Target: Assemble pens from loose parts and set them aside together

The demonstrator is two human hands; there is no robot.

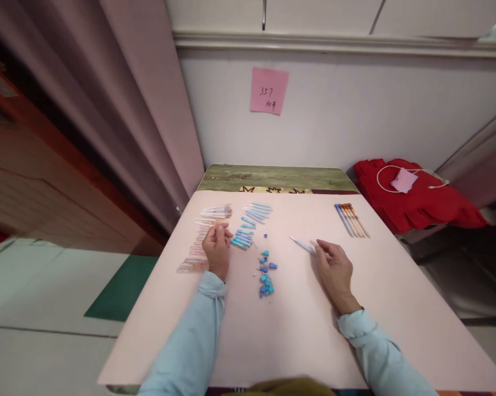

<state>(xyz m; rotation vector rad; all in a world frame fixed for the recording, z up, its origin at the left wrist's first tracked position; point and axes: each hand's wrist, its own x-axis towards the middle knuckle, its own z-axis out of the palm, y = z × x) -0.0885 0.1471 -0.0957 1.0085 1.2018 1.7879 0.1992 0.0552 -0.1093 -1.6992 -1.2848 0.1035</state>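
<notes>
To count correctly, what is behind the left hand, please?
Beyond the left hand, slim pale pieces lie on the table; whatever the hand itself covers cannot be seen.

Left hand [217, 246]: fingers curled inward. Right hand [334, 268], well apart from it: thumb and fingertips in a pinch. Sleeved forearms [187, 333] reach forward behind both hands.

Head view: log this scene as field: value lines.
surface: pink-covered table
left hand: between clear slender parts and blue pen barrels; grip unclear
right hand: at one end of pale blue tapered barrel; grip unclear
centre: small blue pieces, loosely strewn
far right: row of pens
wall: pink note
right of table: red cloth
</notes>
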